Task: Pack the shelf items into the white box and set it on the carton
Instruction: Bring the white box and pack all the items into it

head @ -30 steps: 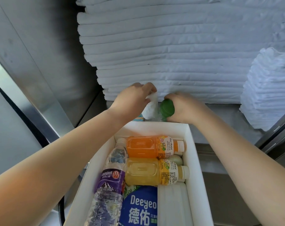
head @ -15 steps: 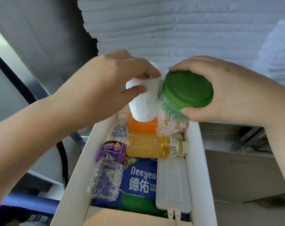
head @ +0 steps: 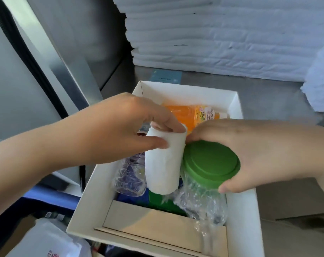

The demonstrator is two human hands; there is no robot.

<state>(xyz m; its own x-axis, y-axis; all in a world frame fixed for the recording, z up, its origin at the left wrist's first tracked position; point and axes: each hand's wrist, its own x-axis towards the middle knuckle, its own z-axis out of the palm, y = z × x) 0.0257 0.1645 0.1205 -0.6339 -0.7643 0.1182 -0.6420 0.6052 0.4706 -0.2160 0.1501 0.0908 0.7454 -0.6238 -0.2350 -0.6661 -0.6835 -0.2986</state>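
Observation:
The white box point(head: 239, 229) sits open below me on the steel shelf. My left hand point(head: 120, 130) pinches a white paper roll point(head: 163, 164) by its top rim, holding it upright over the box's middle. My right hand point(head: 250, 153) grips the green lid point(head: 211, 164) of a clear, plastic-wrapped jar point(head: 202, 203), which hangs low inside the box at its near right. An orange drink bottle point(head: 194, 113) lies at the far end. A clear water bottle point(head: 129, 179) lies along the left wall, partly hidden by the roll.
Stacked white foam sheets point(head: 222, 39) fill the back of the shelf, with a second white stack point(head: 320, 80) at the right. A steel upright point(head: 51, 58) runs along the left. A white package point(head: 46, 242) lies below left of the box.
Both hands have come down and toward me with the roll and the jar. The jar's lower part now sits inside the box, hiding the yellow bottle and the white case.

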